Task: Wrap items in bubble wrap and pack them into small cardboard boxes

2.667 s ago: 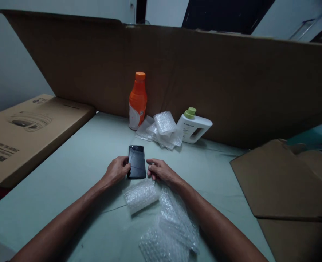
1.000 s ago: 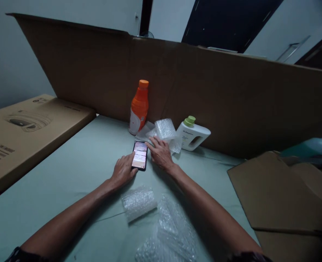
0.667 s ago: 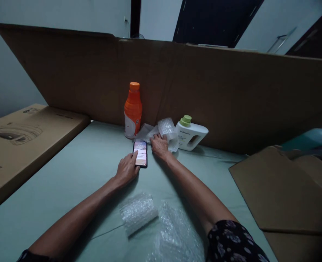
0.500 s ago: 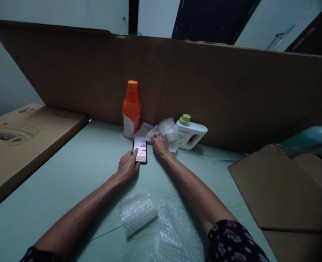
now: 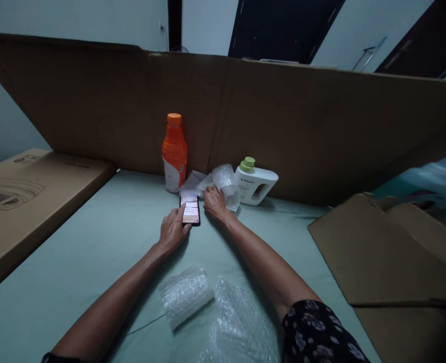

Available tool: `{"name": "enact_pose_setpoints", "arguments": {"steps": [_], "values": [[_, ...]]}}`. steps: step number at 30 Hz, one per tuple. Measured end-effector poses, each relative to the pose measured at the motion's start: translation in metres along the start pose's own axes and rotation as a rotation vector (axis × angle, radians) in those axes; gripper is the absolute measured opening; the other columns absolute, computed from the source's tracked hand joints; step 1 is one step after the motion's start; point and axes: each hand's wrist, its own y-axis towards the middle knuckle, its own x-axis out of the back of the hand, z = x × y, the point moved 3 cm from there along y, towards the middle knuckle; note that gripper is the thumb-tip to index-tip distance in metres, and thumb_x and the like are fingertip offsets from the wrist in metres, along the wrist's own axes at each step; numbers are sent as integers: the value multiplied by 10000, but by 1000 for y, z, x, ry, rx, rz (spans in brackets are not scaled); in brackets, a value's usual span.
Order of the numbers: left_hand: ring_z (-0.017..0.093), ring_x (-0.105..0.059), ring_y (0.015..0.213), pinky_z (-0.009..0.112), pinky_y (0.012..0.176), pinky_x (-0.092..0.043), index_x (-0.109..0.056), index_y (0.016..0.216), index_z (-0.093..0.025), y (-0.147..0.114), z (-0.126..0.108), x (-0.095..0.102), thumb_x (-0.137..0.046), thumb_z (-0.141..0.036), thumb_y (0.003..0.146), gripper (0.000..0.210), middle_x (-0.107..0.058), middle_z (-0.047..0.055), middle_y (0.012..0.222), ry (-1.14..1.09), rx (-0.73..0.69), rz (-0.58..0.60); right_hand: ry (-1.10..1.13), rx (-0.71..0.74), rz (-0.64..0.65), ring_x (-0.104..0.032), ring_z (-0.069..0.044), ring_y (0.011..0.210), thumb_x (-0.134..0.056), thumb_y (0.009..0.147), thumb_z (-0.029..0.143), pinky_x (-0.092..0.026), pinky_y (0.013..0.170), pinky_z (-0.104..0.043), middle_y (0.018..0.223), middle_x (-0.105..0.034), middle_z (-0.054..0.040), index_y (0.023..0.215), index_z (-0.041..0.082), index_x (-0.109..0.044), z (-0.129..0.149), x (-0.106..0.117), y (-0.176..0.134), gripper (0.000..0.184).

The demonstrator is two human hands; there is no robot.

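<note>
A smartphone (image 5: 190, 210) with a lit screen lies on the pale green cloth, its top end by crumpled bubble wrap (image 5: 195, 181). My left hand (image 5: 173, 228) is closed at the phone's lower left corner, one finger over the screen and the thumb by the bottom edge. Just right of the phone, my right hand (image 5: 214, 202) has its fingers curled on the loose end of a bubble wrap roll (image 5: 225, 176); the fingertips are partly hidden. An orange bottle (image 5: 175, 151) stands behind the phone. Beside the roll, a white jug (image 5: 254, 184) with a green cap leans.
Nearer me lie a small bubble wrap roll (image 5: 187, 297) and a loose bubble wrap sheet (image 5: 241, 325). A tall cardboard panel (image 5: 105, 106) stands across the back. A flat printed box (image 5: 67, 176) is at left, folded cardboard (image 5: 385, 257) at right.
The view has turned slightly right, so everything sits a little further left. Both hands keep their places at the phone and the bubble wrap.
</note>
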Motion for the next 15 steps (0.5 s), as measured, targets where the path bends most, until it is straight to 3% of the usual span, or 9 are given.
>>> {"name": "enact_pose_setpoints", "arguments": {"steps": [7, 11, 15], "values": [[295, -575, 1178, 387, 975, -409, -384, 1525, -211, 0, -2, -2, -605, -262, 880, 684, -636, 124, 1310, -17, -75, -13, 13, 3, 6, -532, -247, 1244, -554, 992, 273, -407, 1057, -451, 1293, -617, -93, 1167, 153, -651, -2, -2, -3, 234], [297, -539, 1240, 405, 1002, -406, -382, 1529, -209, 1, -3, -4, -570, -210, 888, 668, -566, 125, 1447, -38, -112, -28, 17, -13, 17, -531, -249, 1230, -497, 994, 192, -403, 1034, -414, 1269, -629, -117, 1158, 123, -663, 0, -2, -2, 244], [284, -550, 1233, 407, 1017, -419, -403, 1521, -209, 5, -1, -6, -560, -163, 873, 668, -570, 108, 1459, -66, -154, -42, 18, -21, 32, -526, -257, 1244, -535, 989, 235, -388, 1059, -435, 1306, -615, -124, 1188, 125, -654, 1, -1, -1, 257]]}}
